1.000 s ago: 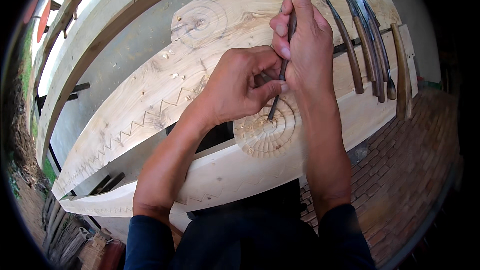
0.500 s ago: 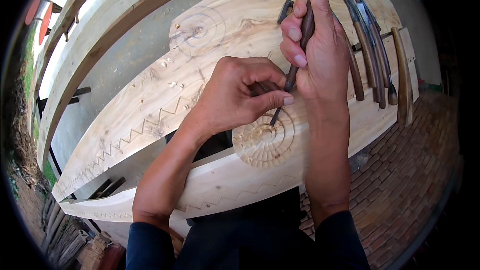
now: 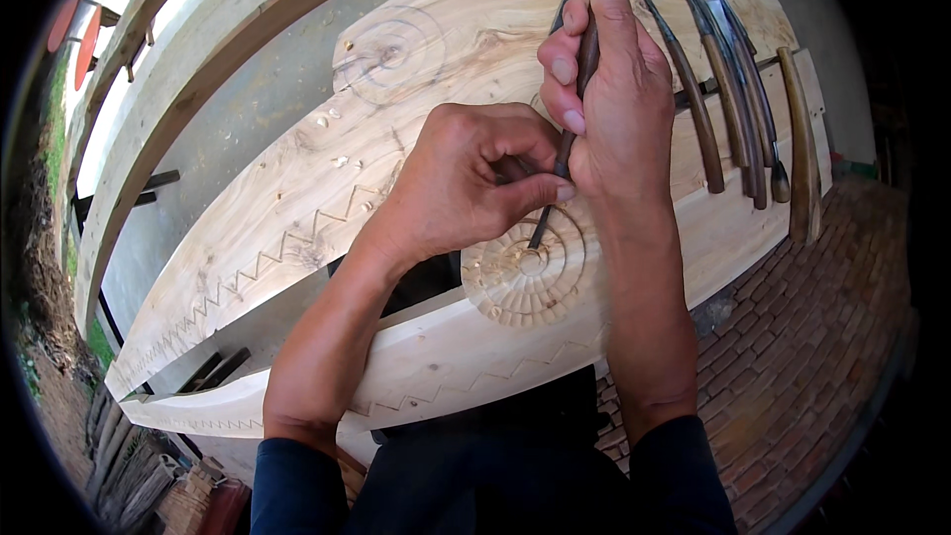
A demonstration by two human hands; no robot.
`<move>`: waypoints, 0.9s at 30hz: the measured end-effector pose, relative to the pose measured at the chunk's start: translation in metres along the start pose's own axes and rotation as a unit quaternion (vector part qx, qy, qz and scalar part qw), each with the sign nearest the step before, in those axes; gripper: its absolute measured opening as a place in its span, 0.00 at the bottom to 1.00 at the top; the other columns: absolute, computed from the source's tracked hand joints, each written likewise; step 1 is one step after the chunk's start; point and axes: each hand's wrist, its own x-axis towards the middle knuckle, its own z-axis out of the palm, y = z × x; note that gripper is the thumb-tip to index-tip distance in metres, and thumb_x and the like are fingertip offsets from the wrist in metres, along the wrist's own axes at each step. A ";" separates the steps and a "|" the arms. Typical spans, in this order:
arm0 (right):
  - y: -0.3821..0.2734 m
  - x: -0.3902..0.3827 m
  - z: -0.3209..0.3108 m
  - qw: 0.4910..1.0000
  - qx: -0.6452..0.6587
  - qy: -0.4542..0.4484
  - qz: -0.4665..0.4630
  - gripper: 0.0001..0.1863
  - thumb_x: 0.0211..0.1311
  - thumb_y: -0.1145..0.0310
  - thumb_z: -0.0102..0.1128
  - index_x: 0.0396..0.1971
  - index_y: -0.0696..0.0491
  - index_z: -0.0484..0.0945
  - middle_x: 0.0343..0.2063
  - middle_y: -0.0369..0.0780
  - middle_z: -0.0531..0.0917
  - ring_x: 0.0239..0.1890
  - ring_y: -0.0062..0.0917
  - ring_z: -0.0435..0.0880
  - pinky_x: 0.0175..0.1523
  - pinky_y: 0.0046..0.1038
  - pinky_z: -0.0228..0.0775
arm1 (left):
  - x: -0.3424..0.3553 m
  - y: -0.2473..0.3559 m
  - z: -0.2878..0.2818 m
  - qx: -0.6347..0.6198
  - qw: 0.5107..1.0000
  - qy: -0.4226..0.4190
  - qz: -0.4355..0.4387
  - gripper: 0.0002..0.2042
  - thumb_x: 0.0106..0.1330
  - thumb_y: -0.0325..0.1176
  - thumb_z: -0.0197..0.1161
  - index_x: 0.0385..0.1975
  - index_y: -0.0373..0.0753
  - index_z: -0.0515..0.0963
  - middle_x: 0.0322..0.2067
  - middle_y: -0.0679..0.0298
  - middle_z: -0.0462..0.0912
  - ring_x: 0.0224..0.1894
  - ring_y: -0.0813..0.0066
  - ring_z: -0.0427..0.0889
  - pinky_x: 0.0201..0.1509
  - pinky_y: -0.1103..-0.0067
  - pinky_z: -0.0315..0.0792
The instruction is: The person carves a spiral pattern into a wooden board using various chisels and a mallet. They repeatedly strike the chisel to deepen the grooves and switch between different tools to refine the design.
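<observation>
A pale wooden board (image 3: 297, 188) lies across in front of me, carved with a round rosette (image 3: 525, 277) and zigzag lines. My right hand (image 3: 614, 99) grips the dark handle of a carving chisel (image 3: 584, 59) held nearly upright, its tip resting in the middle of the rosette. My left hand (image 3: 466, 178) is closed around the chisel's lower shaft just above the wood, thumb pressed against the blade. A second ring pattern (image 3: 391, 54) is marked farther up the board.
Several more chisels (image 3: 728, 109) with dark handles lie side by side on the board at the right. Another pale beam (image 3: 198, 59) runs along the far left. Brick paving (image 3: 822, 337) lies below right; stacked wood (image 3: 149, 476) is at lower left.
Both hands have shifted slightly up and right with the chisel; the tip has stayed in the rosette's centre and the handle stands more upright.
</observation>
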 end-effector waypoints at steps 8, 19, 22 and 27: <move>0.002 0.001 0.006 0.999 0.000 0.013 0.043 0.21 0.85 0.47 0.56 0.37 0.50 0.76 0.20 0.32 0.74 0.13 0.12 0.61 0.18 0.18 0.49 | -0.001 0.007 -0.001 0.045 0.997 0.006 -0.055 0.07 0.64 0.22 0.80 0.34 0.29 0.86 0.36 0.63 0.89 0.38 0.80 0.86 0.40 0.82 0.79; -0.036 -0.031 -0.059 0.979 0.187 0.051 -0.061 0.20 0.87 0.47 0.52 0.40 0.49 0.77 0.25 0.36 0.78 0.13 0.16 0.62 0.21 0.20 0.50 | 0.005 -0.003 0.004 0.076 0.992 -0.016 0.102 0.06 0.69 0.28 0.76 0.39 0.32 0.90 0.38 0.58 0.91 0.40 0.68 0.88 0.46 0.75 0.80; -0.027 -0.038 -0.079 0.972 0.224 0.023 -0.064 0.24 0.88 0.45 0.46 0.42 0.51 0.78 0.24 0.35 0.77 0.12 0.16 0.59 0.20 0.20 0.48 | 0.003 0.005 0.008 0.091 0.994 0.007 0.064 0.07 0.69 0.28 0.76 0.41 0.33 0.90 0.39 0.58 0.91 0.41 0.65 0.90 0.47 0.73 0.82; -0.036 -0.032 -0.089 0.957 0.271 0.002 -0.105 0.27 0.88 0.43 0.43 0.45 0.53 0.79 0.25 0.36 0.76 0.14 0.18 0.60 0.22 0.21 0.51 | -0.025 0.035 0.064 0.214 0.954 0.146 0.151 0.23 0.67 0.34 0.77 0.60 0.33 0.82 0.53 0.52 0.87 0.53 0.53 0.89 0.56 0.65 0.83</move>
